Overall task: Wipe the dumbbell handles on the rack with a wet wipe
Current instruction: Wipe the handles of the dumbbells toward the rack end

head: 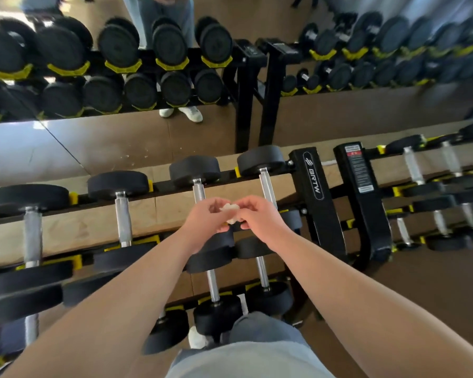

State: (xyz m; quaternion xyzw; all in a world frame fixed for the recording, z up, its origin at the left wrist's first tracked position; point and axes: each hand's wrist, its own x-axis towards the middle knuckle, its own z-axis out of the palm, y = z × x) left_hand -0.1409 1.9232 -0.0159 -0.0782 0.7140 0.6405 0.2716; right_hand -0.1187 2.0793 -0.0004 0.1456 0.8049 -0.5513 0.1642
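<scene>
The left hand (208, 214) and right hand (257, 217) both pinch a small crumpled wet wipe (230, 210) in curled fingers above the rack (314, 186), clear of the dumbbell handles (123, 214), so wiping seems not yet underway here.

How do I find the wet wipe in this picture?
Find the black rack post with white letters. Just left of it, the left hand and right hand meet. The wet wipe is the small crumpled wad they pinch, soft and white, unlike the black-and-silver dumbbells around.
</scene>
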